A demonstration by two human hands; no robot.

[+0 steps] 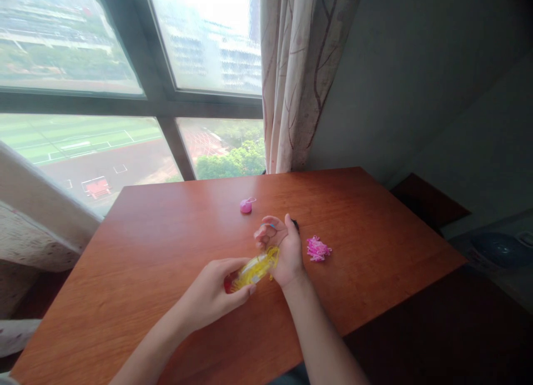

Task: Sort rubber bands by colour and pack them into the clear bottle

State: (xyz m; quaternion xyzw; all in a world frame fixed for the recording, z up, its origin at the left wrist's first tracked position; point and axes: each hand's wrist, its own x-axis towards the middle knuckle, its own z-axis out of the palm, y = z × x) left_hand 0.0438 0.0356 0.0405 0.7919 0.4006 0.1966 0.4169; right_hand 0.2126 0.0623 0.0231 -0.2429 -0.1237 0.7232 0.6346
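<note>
My left hand (216,289) is wrapped round a clear container (251,268) with a red end, packed with thin yellow looped pieces (260,267). The container is tilted, its far end against the palm of my right hand (283,252). Some yellow pieces stick out there at the palm, and one hangs below it. My right hand is turned palm up, with the thumb apart and the fingers loosely curled. A small bright blue spot (268,225) shows at its fingers; what it is I cannot make out.
Right of my right hand lies a pile of pink looped pieces (318,248) on the wooden table (166,235). A round pink object with a loop (246,206) sits farther back. Partly hidden behind my right hand is a small black object (295,225). A curtain (287,85) hangs beyond the table.
</note>
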